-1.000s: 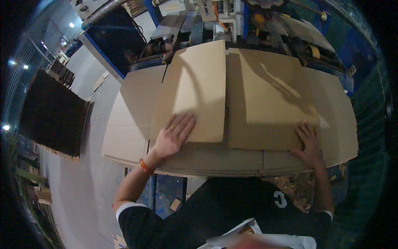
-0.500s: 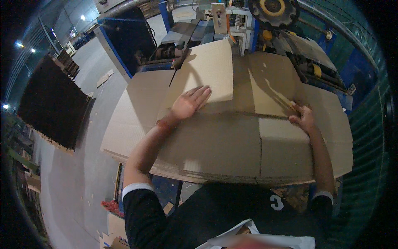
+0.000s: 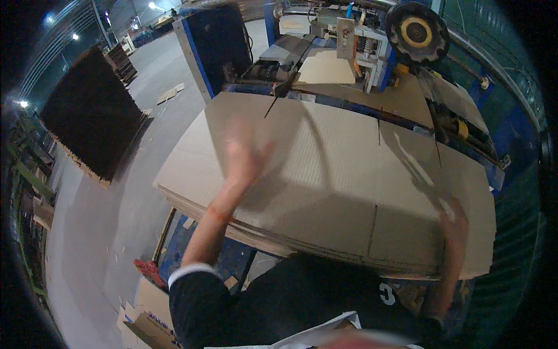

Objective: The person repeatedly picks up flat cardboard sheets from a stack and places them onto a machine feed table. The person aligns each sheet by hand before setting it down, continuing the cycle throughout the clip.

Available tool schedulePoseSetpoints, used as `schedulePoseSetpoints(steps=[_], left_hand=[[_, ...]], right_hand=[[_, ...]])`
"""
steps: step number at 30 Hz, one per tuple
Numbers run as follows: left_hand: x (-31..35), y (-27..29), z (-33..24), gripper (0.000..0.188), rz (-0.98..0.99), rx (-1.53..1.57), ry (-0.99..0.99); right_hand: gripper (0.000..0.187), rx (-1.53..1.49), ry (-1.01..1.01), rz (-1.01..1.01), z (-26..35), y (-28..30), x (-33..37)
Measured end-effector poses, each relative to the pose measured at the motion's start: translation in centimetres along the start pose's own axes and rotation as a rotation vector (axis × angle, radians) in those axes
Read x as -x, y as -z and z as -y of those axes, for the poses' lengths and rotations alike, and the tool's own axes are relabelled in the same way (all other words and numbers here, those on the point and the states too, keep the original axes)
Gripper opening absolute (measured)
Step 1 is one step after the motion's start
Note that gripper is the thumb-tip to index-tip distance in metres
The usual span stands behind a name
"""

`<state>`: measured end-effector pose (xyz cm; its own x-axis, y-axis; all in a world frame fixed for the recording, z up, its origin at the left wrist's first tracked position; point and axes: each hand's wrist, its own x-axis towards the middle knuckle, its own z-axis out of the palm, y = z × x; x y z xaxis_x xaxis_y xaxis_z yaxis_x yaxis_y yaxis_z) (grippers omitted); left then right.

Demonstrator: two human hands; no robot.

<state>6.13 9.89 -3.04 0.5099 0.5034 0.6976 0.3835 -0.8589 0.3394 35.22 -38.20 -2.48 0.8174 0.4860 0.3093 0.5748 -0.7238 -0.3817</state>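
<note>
A stack of flat cardboard sheets (image 3: 340, 145) lies in front of me, its top sheet slotted and creased. Over the left part of that sheet is my left hand (image 3: 245, 154), smeared by motion, with the thumb apart from the fingers and nothing held. Near the sheet's right end is my right hand (image 3: 455, 224); it is blurred and dim, so its grip cannot be made out. Beyond the stack, a separate cardboard piece with a folded-over pale panel (image 3: 328, 67) lies in the machine (image 3: 369, 55), partly under its front parts.
A black wheel with a yellow hub (image 3: 417, 32) stands at the machine's right. To the left, a tall dark stack of board (image 3: 87, 113) stands on the grey floor (image 3: 119, 227). A printed carton (image 3: 152, 317) and red material (image 3: 148, 270) lie low at the left.
The folded cardboard piece has moved away from me into the machine, baring the sheet beneath. My left hand has shifted off it; my right hand has come nearer to me. The view has shifted.
</note>
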Motion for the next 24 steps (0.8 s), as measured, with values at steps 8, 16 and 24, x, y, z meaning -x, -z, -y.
schedulePoseSetpoints(steps=[8,16,24], left_hand=[[10.2,6.5,5.7,0.071,-0.226,-0.268,0.867],[7.4,8.9,6.2,0.066,-0.349,-0.045,0.599],[5.9,12.4,8.8,0.028,-0.637,1.038,1.024]], right_hand=[[0.057,0.424,-0.601,-0.235,-17.0,1.2,11.5],[0.039,-0.419,-0.456,-1.07,-16.4,-0.3,9.3],[0.044,-1.24,-0.351,-0.892,-13.3,7.4,5.8]])
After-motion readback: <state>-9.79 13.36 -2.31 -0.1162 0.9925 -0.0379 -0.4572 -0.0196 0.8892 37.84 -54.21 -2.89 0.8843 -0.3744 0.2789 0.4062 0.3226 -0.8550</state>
